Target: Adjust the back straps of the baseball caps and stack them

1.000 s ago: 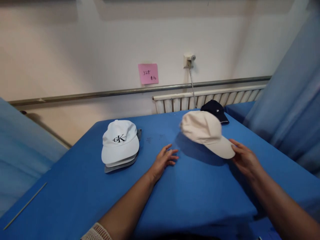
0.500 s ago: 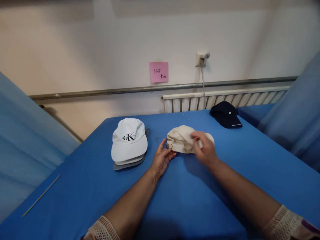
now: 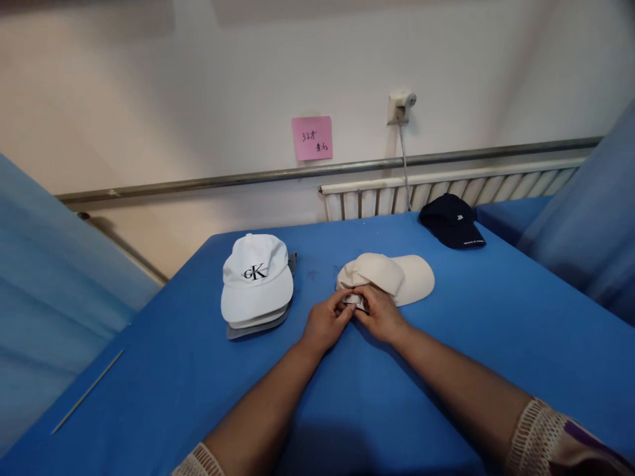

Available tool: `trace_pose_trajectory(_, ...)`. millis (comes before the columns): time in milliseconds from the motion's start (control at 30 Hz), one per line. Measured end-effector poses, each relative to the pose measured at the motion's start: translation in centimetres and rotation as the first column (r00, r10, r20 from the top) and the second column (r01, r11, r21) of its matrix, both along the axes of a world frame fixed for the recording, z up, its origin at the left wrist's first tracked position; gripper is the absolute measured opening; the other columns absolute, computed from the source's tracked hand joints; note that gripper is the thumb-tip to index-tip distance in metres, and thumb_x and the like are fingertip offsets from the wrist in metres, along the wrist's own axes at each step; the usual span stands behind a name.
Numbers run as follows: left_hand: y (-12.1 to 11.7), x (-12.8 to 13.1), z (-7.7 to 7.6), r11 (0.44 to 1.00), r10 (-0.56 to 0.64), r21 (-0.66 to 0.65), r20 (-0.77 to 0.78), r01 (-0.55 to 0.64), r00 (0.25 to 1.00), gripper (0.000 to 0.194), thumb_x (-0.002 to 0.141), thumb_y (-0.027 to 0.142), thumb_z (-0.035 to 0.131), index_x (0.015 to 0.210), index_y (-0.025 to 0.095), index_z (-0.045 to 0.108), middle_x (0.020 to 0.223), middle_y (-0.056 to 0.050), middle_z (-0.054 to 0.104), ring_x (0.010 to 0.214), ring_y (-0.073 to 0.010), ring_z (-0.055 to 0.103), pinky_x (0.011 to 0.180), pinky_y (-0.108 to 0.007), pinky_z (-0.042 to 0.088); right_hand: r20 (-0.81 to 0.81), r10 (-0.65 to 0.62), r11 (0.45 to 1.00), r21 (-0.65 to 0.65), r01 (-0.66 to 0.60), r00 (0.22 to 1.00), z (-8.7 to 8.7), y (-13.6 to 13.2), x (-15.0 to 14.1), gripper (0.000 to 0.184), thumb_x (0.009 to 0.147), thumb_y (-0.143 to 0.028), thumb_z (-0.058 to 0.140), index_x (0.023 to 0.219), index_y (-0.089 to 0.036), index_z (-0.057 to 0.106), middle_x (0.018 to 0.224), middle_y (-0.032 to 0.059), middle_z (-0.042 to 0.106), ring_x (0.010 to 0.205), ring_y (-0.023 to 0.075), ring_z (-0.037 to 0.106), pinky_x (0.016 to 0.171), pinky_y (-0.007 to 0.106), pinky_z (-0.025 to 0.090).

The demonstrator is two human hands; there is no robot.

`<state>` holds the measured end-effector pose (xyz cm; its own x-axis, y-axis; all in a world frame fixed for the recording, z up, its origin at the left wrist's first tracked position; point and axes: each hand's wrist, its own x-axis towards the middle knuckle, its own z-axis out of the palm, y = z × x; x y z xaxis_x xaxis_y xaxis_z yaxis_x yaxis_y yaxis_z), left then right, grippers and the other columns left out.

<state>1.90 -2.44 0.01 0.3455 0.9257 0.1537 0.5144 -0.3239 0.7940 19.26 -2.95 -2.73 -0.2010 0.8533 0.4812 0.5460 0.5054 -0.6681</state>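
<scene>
A beige baseball cap (image 3: 414, 277) lies on the blue-covered table (image 3: 397, 410), its brim pointing right. At its near edge, my left hand (image 3: 325, 324) pinches the cap's back strap. My right hand (image 3: 381, 314) grips the same strap from the other side, fingertips close to the left ones. Between the fingers a bit of the strap with its buckle shows; the rest is covered. To the left rests a stack of caps, with a white cap (image 3: 256, 284) bearing dark letters on top and a grey cap (image 3: 253, 332) at the bottom.
A navy cap (image 3: 452, 221) lies near the table's back right. A thin stick (image 3: 88, 390) is at the left edge. Behind stand a radiator (image 3: 367, 203), a metal rail (image 3: 238, 178), a plugged socket (image 3: 398, 109) and a pink note (image 3: 312, 138). Blue curtains (image 3: 44, 297) hang at both sides.
My right hand has come from the beige cap's right side leftward to the strap, meeting my left hand there. The brim is now uncovered and the cap has turned a little.
</scene>
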Motion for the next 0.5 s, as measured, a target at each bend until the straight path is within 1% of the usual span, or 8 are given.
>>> trace_pose_trajectory(100,-0.1,-0.2,1.1,0.986,0.033,0.165,-0.254,0.009,0.967,0.032,0.087,0.033,0.059,0.118,0.025,0.065,0.086,-0.002,0.068,0.076,-0.0174,0.061,0.07,-0.029,0.044,0.013,-0.008,1.0,-0.008,0.008,1.0,-0.1,0.0,-0.2,0.041,0.08,-0.016,0.061,0.12,-0.018,0.052,0.11,0.0101,0.066,0.103,0.0239,0.062,0.092,0.041,0.049)
trace_pose_trajectory(200,-0.5,-0.1,1.7,0.955,0.043,0.288,-0.379,0.073,0.925,0.024,0.088,0.029,0.058,0.109,0.024,0.068,0.09,-0.005,0.063,0.086,-0.0197,0.058,0.075,-0.031,0.044,0.054,0.026,1.0,0.005,-0.026,0.998,-0.2,0.0,-0.1,0.052,0.079,-0.011,0.059,0.129,-0.017,0.045,0.115,0.0117,0.065,0.108,0.0236,0.06,0.095,0.04,0.047)
trace_pose_trajectory(267,-0.8,0.1,1.8,0.936,0.032,0.332,-0.403,0.114,0.915,0.02,0.087,0.025,0.058,0.105,0.022,0.067,0.093,-0.006,0.06,0.091,-0.0208,0.056,0.079,-0.032,0.043,0.103,0.051,0.999,0.013,-0.052,0.993,-0.1,0.0,0.0,0.056,0.077,-0.008,0.058,0.13,-0.016,0.043,0.118,0.0126,0.064,0.109,0.0242,0.059,0.096,0.04,0.047)
trace_pose_trajectory(333,-0.9,0.2,1.7,0.935,0.019,0.332,-0.4,0.126,0.916,0.016,0.085,0.022,0.06,0.1,0.02,0.065,0.096,-0.006,0.059,0.093,-0.0215,0.054,0.081,-0.034,0.043,0.148,0.063,0.998,0.014,-0.066,0.987,0.1,-0.2,0.0,0.055,0.078,-0.008,0.057,0.131,-0.016,0.043,0.118,0.0128,0.064,0.11,0.025,0.058,0.095,0.041,0.046)
trace_pose_trajectory(433,-0.6,0.1,1.3,0.955,-0.01,0.273,-0.367,0.118,0.93,0.009,0.082,0.02,0.062,0.091,0.019,0.061,0.095,-0.006,0.06,0.092,-0.022,0.054,0.081,-0.035,0.043,0.202,0.092,0.996,0.003,-0.094,0.975,0.6,-0.4,-0.1,0.047,0.081,-0.01,0.055,0.126,-0.017,0.048,0.113,0.0112,0.065,0.105,0.0252,0.059,0.092,0.041,0.047)
trace_pose_trajectory(500,-0.3,-0.1,1.1,0.963,-0.057,0.23,-0.325,0.138,0.944,0.005,0.081,0.018,0.062,0.085,0.019,0.059,0.092,-0.005,0.06,0.09,-0.0214,0.055,0.082,-0.035,0.042,0.217,0.118,0.993,-0.008,-0.119,0.969,0.9,-0.5,-0.1,0.041,0.082,-0.011,0.055,0.122,-0.018,0.051,0.108,0.0097,0.066,0.1,0.0245,0.059,0.089,0.04,0.047)
